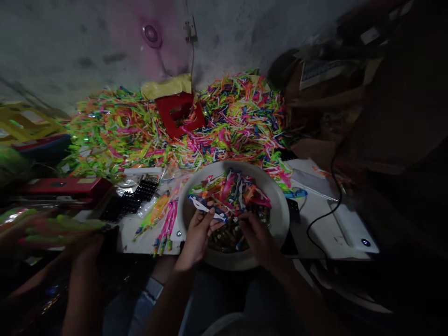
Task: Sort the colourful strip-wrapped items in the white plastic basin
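A wide pale basin (280,200) sits in front of me, filled with colourful soft pieces and, nearest me, small brownish bits too dark to name. Over it, my left hand (198,233) grips a long, narrow blue-and-white piece (206,208) between thumb and fingers, tilted down to the right. My right hand (257,235) is close by, above the brownish bits. Its fingertips are drawn together beside the right end of that piece; what they pinch, if anything, is too dark to make out.
A large heap of neon pieces (241,112) lies against the wall around a red box (164,114). Left are black perforated trays (143,190), a red machine (63,189) and another person's hands (86,247) with green pieces. A black cable (336,186) crosses the table's right side.
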`<state>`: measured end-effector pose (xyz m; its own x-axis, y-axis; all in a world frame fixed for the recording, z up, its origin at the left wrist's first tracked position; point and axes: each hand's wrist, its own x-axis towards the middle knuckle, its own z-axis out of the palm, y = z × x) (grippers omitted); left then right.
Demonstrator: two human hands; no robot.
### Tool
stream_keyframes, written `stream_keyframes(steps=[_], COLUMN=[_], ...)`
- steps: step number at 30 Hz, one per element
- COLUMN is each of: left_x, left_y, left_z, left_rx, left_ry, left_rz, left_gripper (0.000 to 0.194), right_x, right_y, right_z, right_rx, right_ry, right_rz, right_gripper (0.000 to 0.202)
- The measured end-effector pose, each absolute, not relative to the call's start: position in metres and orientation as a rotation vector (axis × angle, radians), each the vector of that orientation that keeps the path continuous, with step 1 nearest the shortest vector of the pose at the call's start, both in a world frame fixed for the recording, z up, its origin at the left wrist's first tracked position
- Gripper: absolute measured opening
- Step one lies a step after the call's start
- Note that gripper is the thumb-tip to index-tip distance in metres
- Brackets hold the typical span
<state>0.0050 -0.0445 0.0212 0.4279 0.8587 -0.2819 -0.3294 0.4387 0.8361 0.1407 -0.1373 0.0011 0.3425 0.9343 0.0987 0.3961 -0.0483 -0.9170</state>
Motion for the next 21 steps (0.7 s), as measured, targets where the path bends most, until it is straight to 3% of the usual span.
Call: stream_keyframes(steps=[21], left_x=[0.0048], left_y=[-0.0436], left_z=[0.0163], left_rx=[0.887], left_ry=[0.753], left_rz=[0.742], left_gripper=[0.046], right_x=[0.1342], right_y=[-0.1339], right_z=[0.004], right_rx=[-1.748], right_ry=[-1.303], right_rz=[0.647], right_gripper=[0.013])
